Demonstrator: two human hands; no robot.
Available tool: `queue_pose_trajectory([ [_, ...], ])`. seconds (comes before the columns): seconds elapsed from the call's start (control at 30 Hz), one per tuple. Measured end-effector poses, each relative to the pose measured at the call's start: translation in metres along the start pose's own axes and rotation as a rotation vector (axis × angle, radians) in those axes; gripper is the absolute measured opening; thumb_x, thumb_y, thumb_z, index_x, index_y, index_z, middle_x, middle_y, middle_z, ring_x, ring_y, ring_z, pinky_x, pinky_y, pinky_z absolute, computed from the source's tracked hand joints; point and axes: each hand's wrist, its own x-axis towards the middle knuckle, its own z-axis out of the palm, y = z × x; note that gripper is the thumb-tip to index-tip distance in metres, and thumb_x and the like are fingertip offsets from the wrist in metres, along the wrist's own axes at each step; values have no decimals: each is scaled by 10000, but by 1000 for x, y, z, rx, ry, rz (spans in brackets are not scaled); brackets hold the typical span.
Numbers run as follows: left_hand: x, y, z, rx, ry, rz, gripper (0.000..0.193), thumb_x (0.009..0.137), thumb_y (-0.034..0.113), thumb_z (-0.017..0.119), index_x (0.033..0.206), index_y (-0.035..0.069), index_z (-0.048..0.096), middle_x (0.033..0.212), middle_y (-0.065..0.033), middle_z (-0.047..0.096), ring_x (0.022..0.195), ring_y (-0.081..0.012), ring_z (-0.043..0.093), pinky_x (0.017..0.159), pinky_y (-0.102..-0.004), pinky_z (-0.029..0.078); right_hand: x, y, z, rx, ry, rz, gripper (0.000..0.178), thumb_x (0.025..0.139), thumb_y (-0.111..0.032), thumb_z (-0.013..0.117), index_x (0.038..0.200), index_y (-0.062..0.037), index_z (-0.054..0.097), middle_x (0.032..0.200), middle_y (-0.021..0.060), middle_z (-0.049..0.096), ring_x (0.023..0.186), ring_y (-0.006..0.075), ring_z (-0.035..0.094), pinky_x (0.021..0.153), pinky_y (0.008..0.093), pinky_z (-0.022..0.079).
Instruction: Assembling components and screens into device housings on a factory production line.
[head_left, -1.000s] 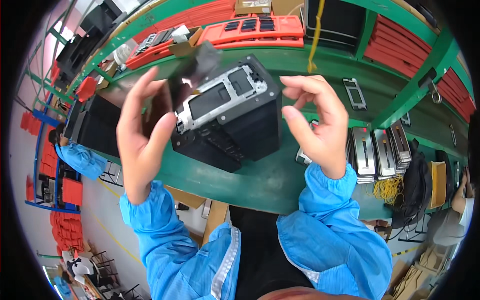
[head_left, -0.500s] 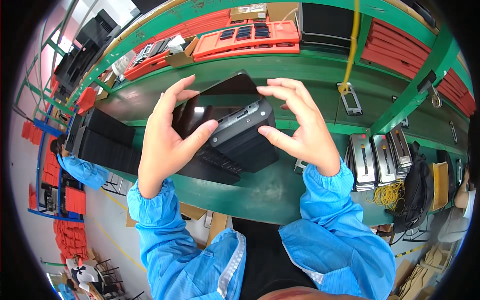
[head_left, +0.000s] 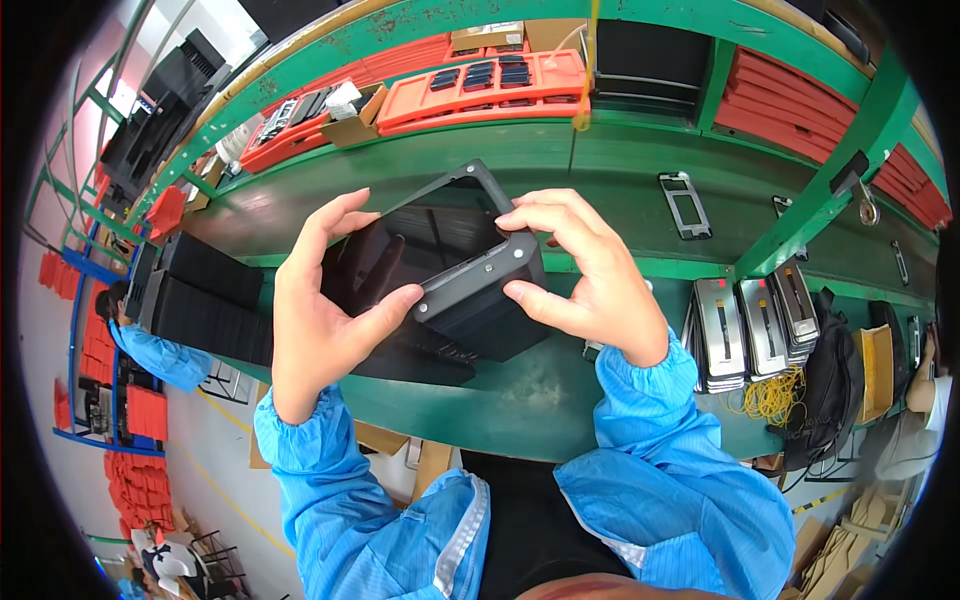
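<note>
Between my hands is a black tablet-like device (head_left: 440, 232) with a glossy dark screen and a thick frame with round silvery spots at its corners. It is tilted above a stack of black panels (head_left: 495, 325) on the green bench. My left hand (head_left: 325, 310) grips the left side, thumb on the near edge and fingers at the far edge. At the right end, my right hand (head_left: 600, 275) is closed round the frame's corner, fingertips on the upper rim and thumb at the near side. The device's underside is hidden.
Black panels (head_left: 205, 295) are stacked at the left. Silver metal plates (head_left: 718, 335) stand right, beside yellow cord (head_left: 770, 395) and a black bag (head_left: 830, 390). A metal frame (head_left: 685, 205) lies on the far bench. Red trays (head_left: 400, 105) line the back. A yellow cord (head_left: 592, 60) hangs overhead.
The glass now sits lower within the frame, and the slots along the near edge are covered. My right fingers have come down onto the corner. The hanging yellow cord is further left.
</note>
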Motion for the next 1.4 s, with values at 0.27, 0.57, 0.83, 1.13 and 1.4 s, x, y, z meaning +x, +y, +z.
queue_pose_trajectory([
  [0.27, 0, -3, 1, -13, 21, -5, 767, 662, 104, 876, 1354, 0, 564, 1161, -138, 678, 1099, -221, 660, 1001, -337, 504, -1, -1, -2, -3, -8, -1, 541, 741, -194, 826, 1252, -109, 669, 1282, 137, 618, 1168, 328, 631, 949, 406, 526],
  [0.57, 1, -4, 1, 10, 37, 10, 689, 632, 124, 874, 1248, -17, 601, 1142, -136, 673, 1094, -231, 661, 1019, -345, 495, 1, -8, -3, -64, 11, -5, 518, 722, -163, 817, 1218, -93, 685, 1241, 146, 639, 1135, 352, 653, 970, 417, 529],
  [0.83, -1, -2, 0, -1, 26, -29, 683, 617, 127, 878, 1224, -21, 603, 1150, -133, 674, 1089, -235, 660, 1058, -362, 469, 2, -6, 0, -150, 32, -42, 536, 680, -160, 815, 1196, -99, 687, 1208, 129, 648, 1061, 358, 674, 916, 426, 551],
  [1.13, -9, 2, -15, 30, 54, 117, 684, 728, 100, 784, 1376, -18, 599, 1351, -203, 641, 1321, -284, 589, 1149, -431, 405, 1, -12, 4, -139, 75, -28, 519, 666, -164, 805, 1167, -104, 684, 1189, 118, 653, 1047, 355, 675, 897, 425, 556],
  [1.4, -49, -26, -37, -135, -99, -206, 557, 795, 151, 736, 1322, -16, 670, 1481, -228, 549, 1405, -350, 511, 1205, -455, 323, -4, -13, 3, -224, 131, -52, 453, 717, -120, 785, 1158, -100, 683, 1197, 122, 648, 951, 313, 695, 817, 387, 569],
])
